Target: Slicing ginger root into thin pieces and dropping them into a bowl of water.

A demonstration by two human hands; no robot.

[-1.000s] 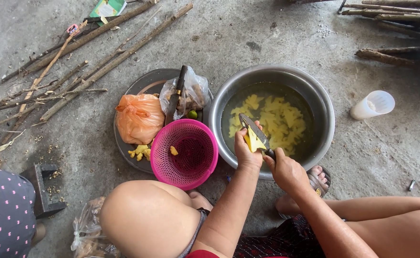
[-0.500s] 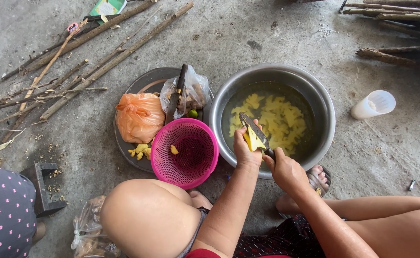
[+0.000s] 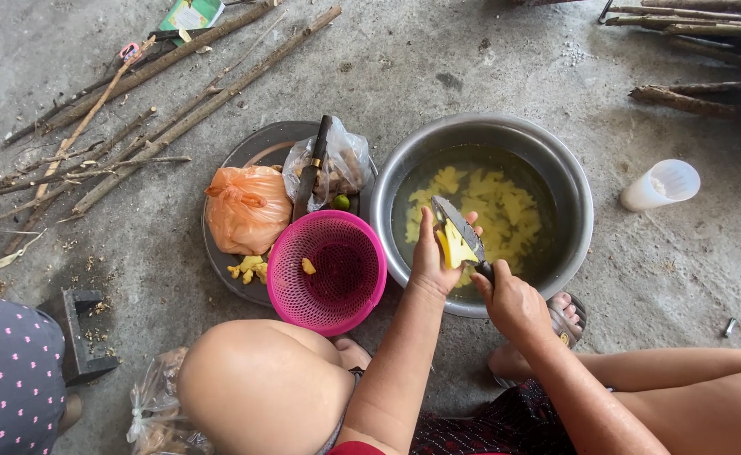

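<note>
- The left hand (image 3: 432, 261) is closed around a yellow piece (image 3: 452, 246), holding it just over the near rim of the steel bowl (image 3: 574, 194).
- The right hand (image 3: 512, 299) grips the handle of a knife (image 3: 459, 232); its blade lies against the yellow piece, tip pointing away from the person.
- The bowl sits on the concrete floor (image 3: 438, 67) and holds cloudy water with many yellow slices (image 3: 505, 206) floating in it.
- A pink basket (image 3: 327, 271) touches the bowl's left side; one small yellow bit lies inside it.
- The basket rests partly on a round metal tray (image 3: 261, 150), which also carries an orange bag (image 3: 247, 209), a clear bag (image 3: 341, 164) with a dark handle across it, a small green lime (image 3: 341, 202) and a few yellow scraps (image 3: 248, 268).
- A white cup (image 3: 661, 184) lies on its side to the right of the bowl, well apart from it.
- Sticks (image 3: 134, 109) lie scattered on the floor beyond the tray.
- A foot in a sandal (image 3: 563, 313) shows just under the bowl's near edge.
- The person's bare knee (image 3: 261, 388) is just below the basket.
</note>
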